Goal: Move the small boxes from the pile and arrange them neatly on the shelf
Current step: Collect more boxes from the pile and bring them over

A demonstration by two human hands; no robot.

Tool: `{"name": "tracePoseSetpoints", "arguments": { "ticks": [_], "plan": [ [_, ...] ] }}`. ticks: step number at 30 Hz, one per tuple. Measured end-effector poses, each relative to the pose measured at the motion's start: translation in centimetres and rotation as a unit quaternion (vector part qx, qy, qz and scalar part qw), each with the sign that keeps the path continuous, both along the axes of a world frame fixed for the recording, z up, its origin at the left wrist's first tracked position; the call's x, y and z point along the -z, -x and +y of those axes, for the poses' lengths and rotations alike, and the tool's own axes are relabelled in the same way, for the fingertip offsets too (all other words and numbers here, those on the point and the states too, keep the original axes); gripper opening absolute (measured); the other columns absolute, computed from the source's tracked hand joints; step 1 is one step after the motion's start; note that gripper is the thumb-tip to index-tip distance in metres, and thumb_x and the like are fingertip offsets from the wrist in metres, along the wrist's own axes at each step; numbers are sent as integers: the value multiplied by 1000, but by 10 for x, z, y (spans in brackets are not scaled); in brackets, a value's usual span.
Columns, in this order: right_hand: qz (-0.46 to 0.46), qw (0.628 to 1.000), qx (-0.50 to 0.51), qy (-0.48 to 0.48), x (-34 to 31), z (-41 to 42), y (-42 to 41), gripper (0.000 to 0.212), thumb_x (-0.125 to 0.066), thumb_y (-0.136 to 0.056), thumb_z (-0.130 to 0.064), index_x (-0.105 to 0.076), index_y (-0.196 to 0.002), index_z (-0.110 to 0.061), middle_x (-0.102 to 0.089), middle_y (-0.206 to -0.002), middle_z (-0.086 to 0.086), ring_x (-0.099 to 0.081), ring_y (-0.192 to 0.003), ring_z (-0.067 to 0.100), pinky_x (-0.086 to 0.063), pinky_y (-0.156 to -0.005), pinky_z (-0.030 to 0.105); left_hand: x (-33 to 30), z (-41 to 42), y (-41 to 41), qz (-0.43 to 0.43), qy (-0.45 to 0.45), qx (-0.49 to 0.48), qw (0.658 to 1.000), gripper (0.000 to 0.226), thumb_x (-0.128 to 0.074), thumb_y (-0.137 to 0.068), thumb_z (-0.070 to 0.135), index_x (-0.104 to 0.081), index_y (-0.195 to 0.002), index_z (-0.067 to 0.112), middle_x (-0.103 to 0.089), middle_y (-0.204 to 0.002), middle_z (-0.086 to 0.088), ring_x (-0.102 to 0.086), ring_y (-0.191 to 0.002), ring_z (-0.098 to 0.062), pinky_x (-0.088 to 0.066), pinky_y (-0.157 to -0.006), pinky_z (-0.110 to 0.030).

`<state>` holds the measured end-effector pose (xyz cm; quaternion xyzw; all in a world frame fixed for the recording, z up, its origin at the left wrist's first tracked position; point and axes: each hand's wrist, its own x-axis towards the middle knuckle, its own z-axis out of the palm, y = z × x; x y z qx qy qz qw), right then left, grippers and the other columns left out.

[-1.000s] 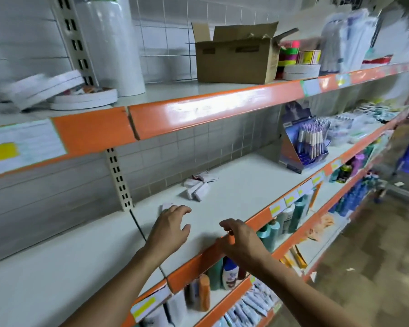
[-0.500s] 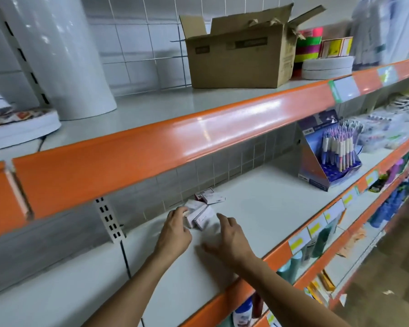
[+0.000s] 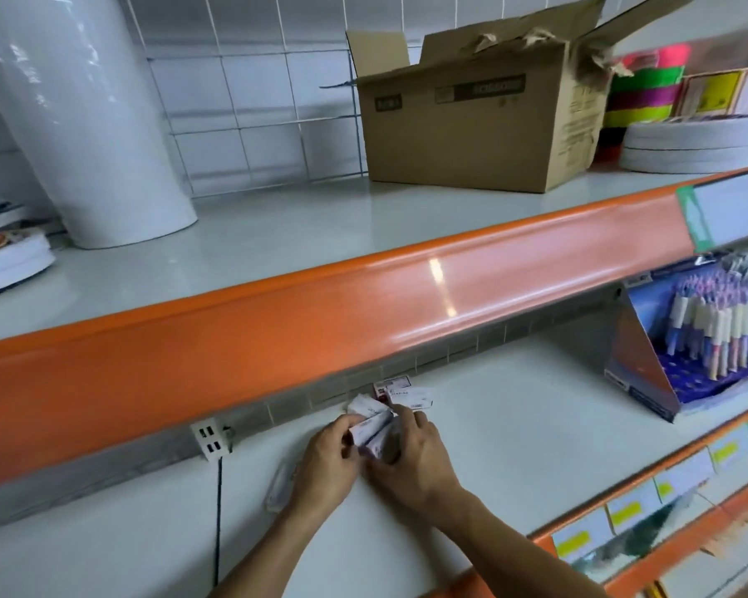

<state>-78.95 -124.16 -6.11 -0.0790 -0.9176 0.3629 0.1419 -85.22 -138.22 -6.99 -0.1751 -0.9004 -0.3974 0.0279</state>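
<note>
Both hands have closed on the small boxes [image 3: 374,429]: left hand [image 3: 327,461] and right hand [image 3: 415,453] apparently pinch them; a hasty lift could scatter the loose pile.

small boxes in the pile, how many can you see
About 5: two against the back wall, three bunched between the left hand and right hand. Others may be hidden beneath the hands.

Both hands hide part of the blurred small boxes [image 3: 374,427].
</note>
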Motion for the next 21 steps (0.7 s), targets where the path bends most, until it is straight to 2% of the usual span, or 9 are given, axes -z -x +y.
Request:
{"name": "tracePoseSetpoints", "arguments": {
  "ticks": [4,6,8,9,12,15,17,19,21],
  "plan": [
    [-17,995,-88,46,-6,30,-7,52,-72,-67,-25,-53,-114,-11,-63,-102,1,-61,-90,18,-48,-77,26,-2,6,-14,31,-1,-20,999,37,-61,-83,2,-65,-108,28,-69,-100,12,-65,-94,-9,-52,-84,-29],
    [-66,987,-126,77,-16,46,-13,61,-75,-64,-25,-51,-120,-22,-64,-99,-5,-63,-81,9,-50,-67,18,-2,8,-22,40,6,-18,999,32,-63,-83,10,-62,-102,36,-66,-96,17,-63,-89,-3,-54,-80,-33],
    [-113,975,-151,118,-24,62,-18,68,-78,-64,-19,-49,-124,-32,-62,-97,-7,-63,-72,7,-49,-57,17,-3,8,-31,43,25,-22,999,27,-66,-82,18,-61,-101,37,-64,-94,17,-63,-86,-1,-54,-77,-34],
    [-128,971,-159,128,-25,71,-19,71,-78,-63,-17,-49,-126,-34,-61,-101,-6,-63,-74,7,-50,-56,18,-5,8,-36,48,35,-23,998,26,-69,-82,21,-63,-101,37,-64,-95,16,-63,-86,0,-54,-77,-33],
    [-160,962,-172,138,-27,94,-25,87,-75,-55,-23,-48,-138,-30,-58,-118,-4,-61,-97,11,-54,-66,19,-8,11,-50,77,71,1,995,27,-76,-78,30,-66,-104,33,-63,-100,18,-61,-90,2,-48,-80,-19],
    [-183,945,-187,198,-28,105,-32,86,-69,-60,-13,-47,-141,-28,-59,-115,-8,-60,-94,7,-52,-63,17,-6,15,-62,79,76,12,994,32,-78,-77,40,-67,-105,29,-57,-104,20,-55,-97,2,-38,-81,-7],
    [-189,936,-188,228,-28,109,-36,80,-68,-69,-4,-47,-141,-33,-56,-118,-12,-60,-95,7,-52,-64,16,-4,18,-66,80,58,0,995,28,-79,-78,36,-67,-101,25,-56,-102,17,-55,-95,1,-37,-81,-5],
    [-185,933,-175,255,-24,112,-37,77,-66,-70,-3,-51,-137,-38,-59,-122,-11,-64,-94,11,-54,-71,22,-4,21,-67,78,43,-27,996,25,-78,-79,31,-65,-98,22,-56,-100,13,-56,-92,-1,-36,-78,-4],
    [-176,929,-151,290,-19,116,-38,74,-64,-73,3,-56,-132,-39,-65,-121,-8,-65,-93,11,-53,-75,23,-5,24,-65,70,37,-49,996,27,-76,-80,31,-60,-101,23,-55,-102,12,-56,-95,-4,-39,-78,-9]
  ]
}}
